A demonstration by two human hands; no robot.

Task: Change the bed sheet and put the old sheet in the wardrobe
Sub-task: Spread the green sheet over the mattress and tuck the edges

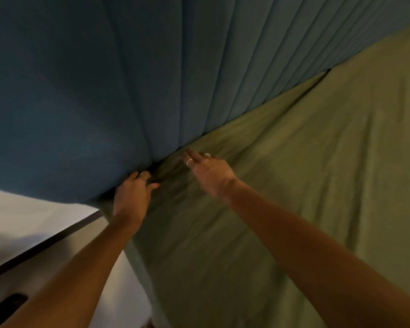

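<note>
**Both hands at the head corner of the green-sheeted bed**

The olive-green bed sheet (282, 185) is lying spread over the mattress, filling the view from the centre out toward 3 and 5 o'clock, with soft creases fanning away from the corner near the centre. Its upper edge is running along the base of the blue padded headboard (104, 79), which is taking up the whole span from 9 to 1 o'clock and showing vertical channel seams.

The left hand (131, 195) is sitting at the corner of the bed, just at 8 o'clock from the centre, where sheet and headboard meet. Its fingers (142, 176) are curling down into the dark gap there, and a ring is showing on one; whether they are pinching cloth cannot be told, since the tips are hidden.

The right hand (208, 171) is hovering or resting on the sheet just at 3 o'clock of the left one, its fingers released and stretched toward the headboard seam, with rings on two of them.

Toward 8 o'clock, a pale floor (21, 221) is showing beside the bed, crossed by a dark strip (45, 245).
</note>
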